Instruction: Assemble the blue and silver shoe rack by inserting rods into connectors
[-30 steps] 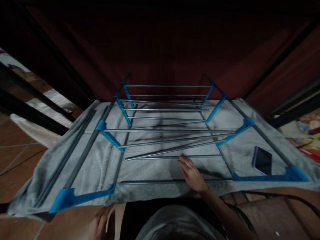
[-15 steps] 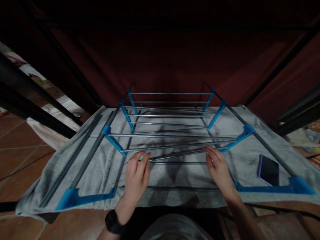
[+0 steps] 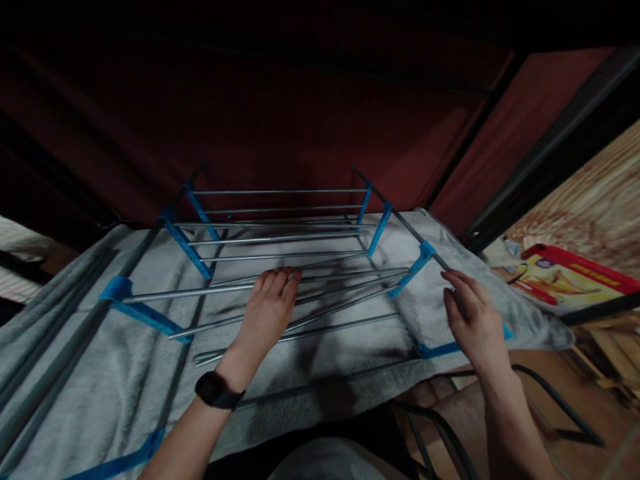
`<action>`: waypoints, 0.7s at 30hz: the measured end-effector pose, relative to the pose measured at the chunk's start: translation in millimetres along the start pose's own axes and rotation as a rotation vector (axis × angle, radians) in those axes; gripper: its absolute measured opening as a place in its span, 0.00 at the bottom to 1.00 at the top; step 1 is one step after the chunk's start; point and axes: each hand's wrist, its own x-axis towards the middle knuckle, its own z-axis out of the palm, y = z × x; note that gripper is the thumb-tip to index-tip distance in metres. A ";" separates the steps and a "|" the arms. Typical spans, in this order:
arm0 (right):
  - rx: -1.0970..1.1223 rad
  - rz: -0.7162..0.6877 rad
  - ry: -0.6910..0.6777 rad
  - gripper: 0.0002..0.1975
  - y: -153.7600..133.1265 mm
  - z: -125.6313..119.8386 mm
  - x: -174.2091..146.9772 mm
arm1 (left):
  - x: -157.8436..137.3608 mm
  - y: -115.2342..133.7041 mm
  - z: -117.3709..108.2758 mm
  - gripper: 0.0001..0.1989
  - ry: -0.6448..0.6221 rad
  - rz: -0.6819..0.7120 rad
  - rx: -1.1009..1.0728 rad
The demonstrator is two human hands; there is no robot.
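Note:
A rack frame of grey metal tubes with blue plastic brackets lies on a grey cloth (image 3: 350, 347). My left hand (image 3: 270, 307), wearing a dark watch (image 3: 217, 390), has its fingers curled over a thin metal rod (image 3: 175, 295) that runs from the left blue bracket (image 3: 145, 313). More thin rods (image 3: 345, 310) slant beneath and beside that hand, some with loose left ends. Over on the right, my right hand (image 3: 475, 317) closes at the frame's right side tube (image 3: 410, 227), just nearer than a blue bracket (image 3: 413, 270). The tube's near stretch is hidden behind this hand.
A dark red panel (image 3: 280, 120) rises behind the cloth-covered surface. Loose grey tubes (image 3: 55, 320) lie along the left side. On the far right are a red and yellow box (image 3: 575, 280) and a bent black tube (image 3: 560, 400) below.
The view has turned right. My right hand has left the thin rods and moved right to the side tube. My left hand has shifted forward, over a rod farther up the frame.

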 end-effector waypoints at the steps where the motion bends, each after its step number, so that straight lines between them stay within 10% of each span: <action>1: 0.015 0.006 -0.013 0.19 -2.2 -2.8 0.3 | 3.0 -2.0 2.1 0.21 -0.022 0.016 0.020; 10: 0.107 0.007 -0.162 0.18 -13.4 42.7 -27.0 | 14.4 -6.3 2.9 0.24 -0.187 0.026 0.124; 17: -0.055 0.064 -0.020 0.21 -14.4 -11.0 2.7 | 24.0 -3.9 -13.0 0.25 -0.257 -0.013 0.152; 21: -0.119 0.309 -0.278 0.29 16.3 -29.7 13.7 | 26.8 -4.4 -13.3 0.24 -0.248 -0.024 0.148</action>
